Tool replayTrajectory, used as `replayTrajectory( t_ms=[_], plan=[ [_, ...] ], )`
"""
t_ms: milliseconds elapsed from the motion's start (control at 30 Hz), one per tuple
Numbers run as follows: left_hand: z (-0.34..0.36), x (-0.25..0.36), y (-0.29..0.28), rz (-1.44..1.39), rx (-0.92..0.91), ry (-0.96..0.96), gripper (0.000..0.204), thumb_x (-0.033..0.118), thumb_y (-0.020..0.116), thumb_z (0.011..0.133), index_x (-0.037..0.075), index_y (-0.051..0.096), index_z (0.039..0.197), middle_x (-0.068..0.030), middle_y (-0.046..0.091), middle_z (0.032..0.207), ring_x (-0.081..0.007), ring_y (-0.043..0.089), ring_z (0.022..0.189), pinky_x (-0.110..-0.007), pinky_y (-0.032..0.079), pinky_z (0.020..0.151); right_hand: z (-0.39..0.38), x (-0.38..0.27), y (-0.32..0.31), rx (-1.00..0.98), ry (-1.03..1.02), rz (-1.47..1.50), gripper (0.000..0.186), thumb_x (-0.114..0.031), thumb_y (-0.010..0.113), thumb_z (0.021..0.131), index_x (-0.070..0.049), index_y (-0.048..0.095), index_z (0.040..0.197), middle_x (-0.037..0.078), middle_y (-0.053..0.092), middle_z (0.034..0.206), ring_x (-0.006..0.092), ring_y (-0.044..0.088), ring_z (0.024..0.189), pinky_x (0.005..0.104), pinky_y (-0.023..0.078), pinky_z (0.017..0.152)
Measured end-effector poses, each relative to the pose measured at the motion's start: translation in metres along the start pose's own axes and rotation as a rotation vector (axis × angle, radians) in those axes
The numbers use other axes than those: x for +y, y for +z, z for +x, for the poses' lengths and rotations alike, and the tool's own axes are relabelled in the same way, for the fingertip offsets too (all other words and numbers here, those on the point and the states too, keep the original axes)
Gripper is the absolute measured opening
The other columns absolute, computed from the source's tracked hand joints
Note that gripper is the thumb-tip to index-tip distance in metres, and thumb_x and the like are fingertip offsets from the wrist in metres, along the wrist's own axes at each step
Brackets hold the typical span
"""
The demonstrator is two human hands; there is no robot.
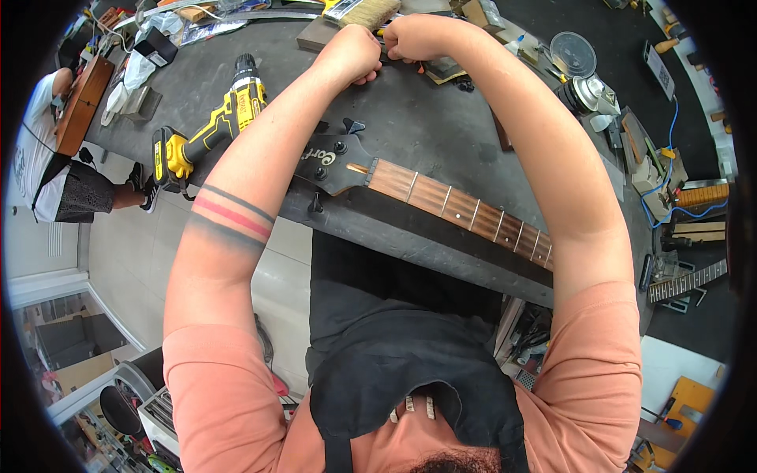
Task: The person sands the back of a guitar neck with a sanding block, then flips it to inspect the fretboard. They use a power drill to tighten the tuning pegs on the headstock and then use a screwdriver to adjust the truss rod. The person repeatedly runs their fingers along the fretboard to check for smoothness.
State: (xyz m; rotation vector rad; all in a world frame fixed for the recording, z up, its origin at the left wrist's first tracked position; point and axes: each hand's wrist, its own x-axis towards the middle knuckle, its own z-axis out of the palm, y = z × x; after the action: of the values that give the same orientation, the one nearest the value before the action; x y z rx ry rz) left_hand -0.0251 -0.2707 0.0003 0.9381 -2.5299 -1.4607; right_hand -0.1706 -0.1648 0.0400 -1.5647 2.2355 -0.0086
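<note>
Both my arms reach across the dark workbench [410, 110] to its far side. My left hand [355, 57] is closed with curled fingers, just below a wide bristle brush [371, 13]. Close beside it on the right, my right hand [416, 38] is closed too, fingers bent down. Something small and dark shows between the two hands, too hidden to name. Nearer to me lies a guitar neck with a rosewood-coloured fretboard [451, 200] and a black headstock [335, 167] with tuning pegs. My right forearm covers its far right end.
A yellow and black cordless drill [229, 114] lies left of my left forearm. On the right are a clear round lid [573, 54], a spray can [582, 93], a blue cable [661, 189] and another fretted neck [688, 281]. Another person [59, 173] stands at far left with a brown wooden piece.
</note>
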Motion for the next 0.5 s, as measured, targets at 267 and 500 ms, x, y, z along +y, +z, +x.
replayTrajectory(
  t_ms=[267, 500],
  plan=[
    [0.011, 0.003, -0.001, 0.202, -0.030, 0.021, 0.024, 0.024, 0.064, 0.119, 0.004, 0.076, 0.126, -0.0057, 0.080, 0.091, -0.0148, 0.074, 0.071, -0.036, 0.060, 0.064, 0.013, 0.013, 0.003, -0.015, -0.014, 0.069, 0.018, -0.019, 0.080, 0.112, -0.003, 0.080, 0.118, 0.008, 0.083, 0.098, 0.0193, 0.080, 0.091, 0.0396, 0.065, 0.081],
    [0.013, -0.008, 0.000, 0.274, 0.047, 0.082, 0.027, 0.010, 0.064, 0.105, 0.009, 0.083, 0.124, -0.0107, 0.084, 0.083, -0.0225, 0.082, 0.074, -0.042, 0.065, 0.074, 0.015, -0.004, 0.000, -0.067, 0.029, -0.003, 0.021, -0.018, 0.080, 0.111, -0.003, 0.078, 0.125, 0.009, 0.083, 0.102, 0.0194, 0.079, 0.094, 0.0387, 0.065, 0.085]
  ],
)
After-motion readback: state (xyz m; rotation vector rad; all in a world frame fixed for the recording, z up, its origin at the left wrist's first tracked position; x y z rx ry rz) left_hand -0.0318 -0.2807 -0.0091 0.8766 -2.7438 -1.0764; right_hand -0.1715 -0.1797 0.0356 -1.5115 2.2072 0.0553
